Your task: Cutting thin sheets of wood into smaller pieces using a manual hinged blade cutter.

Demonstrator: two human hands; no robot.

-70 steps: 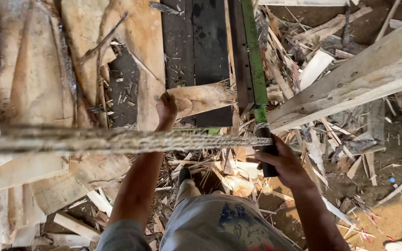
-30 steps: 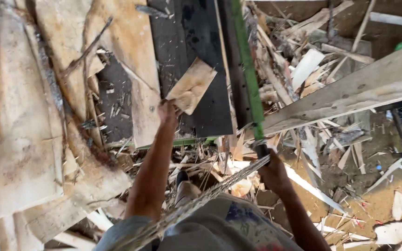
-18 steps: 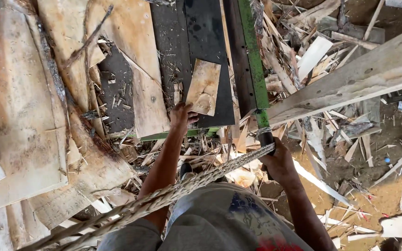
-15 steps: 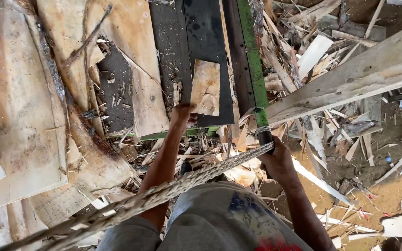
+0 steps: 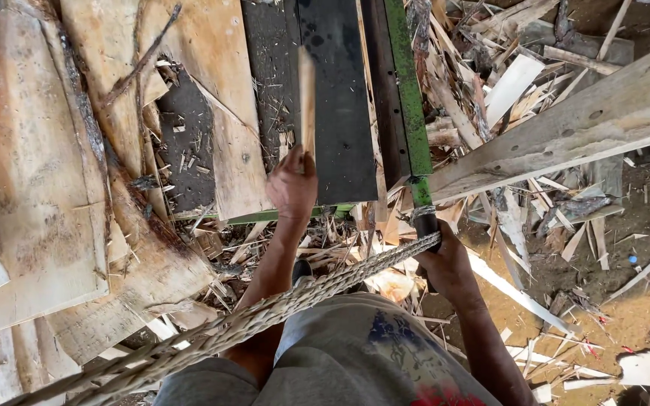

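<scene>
Single view, head-mounted. Camera looks steeply down along the person's torso and arms onto a dark machine surface and scrap-littered ground. Both hands sit mid-frame at arm's length. A frayed rope crosses close beneath the lens.

Daylight, outdoor work area. Bare brown dirt floor at lower right, strewn with pale wood offcuts and splinters. Left half of the frame covered by overlapping sheets of rough veneer, bark still on some edges. Dark flat machine bed at upper centre, bordered on its right by a green metal bar. Heavy unpainted timber beam runs diagonally from centre right to the upper right corner. Dense scrap pile behind it.
</scene>
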